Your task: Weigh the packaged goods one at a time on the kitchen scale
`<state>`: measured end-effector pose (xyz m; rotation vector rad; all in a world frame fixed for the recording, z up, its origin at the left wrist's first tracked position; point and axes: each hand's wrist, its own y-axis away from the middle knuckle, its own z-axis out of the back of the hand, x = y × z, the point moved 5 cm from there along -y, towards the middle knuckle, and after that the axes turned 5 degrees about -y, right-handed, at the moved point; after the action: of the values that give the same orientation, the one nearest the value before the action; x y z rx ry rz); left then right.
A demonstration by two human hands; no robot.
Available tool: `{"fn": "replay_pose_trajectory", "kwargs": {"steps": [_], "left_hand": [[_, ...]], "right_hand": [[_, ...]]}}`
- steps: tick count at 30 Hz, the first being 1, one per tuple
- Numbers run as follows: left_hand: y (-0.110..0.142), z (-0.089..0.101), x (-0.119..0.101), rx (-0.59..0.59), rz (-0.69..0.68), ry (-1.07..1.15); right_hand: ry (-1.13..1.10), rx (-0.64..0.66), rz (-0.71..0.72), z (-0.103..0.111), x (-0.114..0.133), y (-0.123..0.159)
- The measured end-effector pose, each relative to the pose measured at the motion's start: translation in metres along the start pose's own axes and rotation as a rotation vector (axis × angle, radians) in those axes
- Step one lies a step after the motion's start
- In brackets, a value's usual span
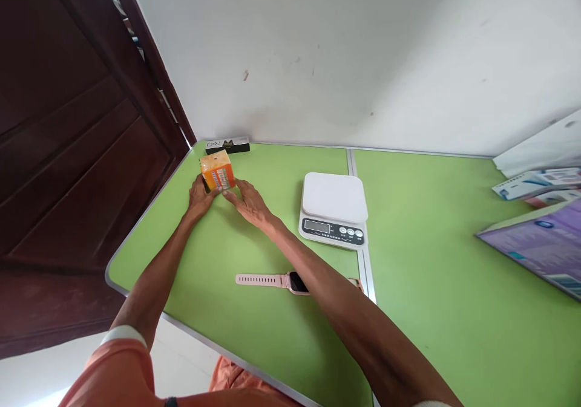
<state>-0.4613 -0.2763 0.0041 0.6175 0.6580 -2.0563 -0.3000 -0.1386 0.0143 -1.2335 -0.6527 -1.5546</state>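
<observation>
Having smooth green top w/ metal trim, the table (272, 328) has at far-left corner a cube-like box (216, 170), glossy orange, w/ printed panel. Left hand (198, 198) curls around its left side, holding; right hand (249, 204), half-open, meets right side, grip unclear.

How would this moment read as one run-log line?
left hand: at left of orange box | right hand: at its right | white scale: on green table | pink watch: partly hidden by right arm

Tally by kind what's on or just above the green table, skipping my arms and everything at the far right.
Packages: 2 (orange package, black-and-white package)
Scale: 1
Smartwatch: 1
Total: 4
</observation>
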Motion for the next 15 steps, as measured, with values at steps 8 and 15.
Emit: {"fn": "replay_pose_trajectory", "kwargs": {"steps": [8,15], "left_hand": [[-0.051,0.003,0.005,0.012,0.058,0.003],[-0.084,0.007,0.001,-0.025,0.131,-0.023]], "right_hand": [[0.054,0.011,0.075,0.021,0.004,0.060],[-0.001,-0.031,0.132,0.057,0.023,0.104]]}}
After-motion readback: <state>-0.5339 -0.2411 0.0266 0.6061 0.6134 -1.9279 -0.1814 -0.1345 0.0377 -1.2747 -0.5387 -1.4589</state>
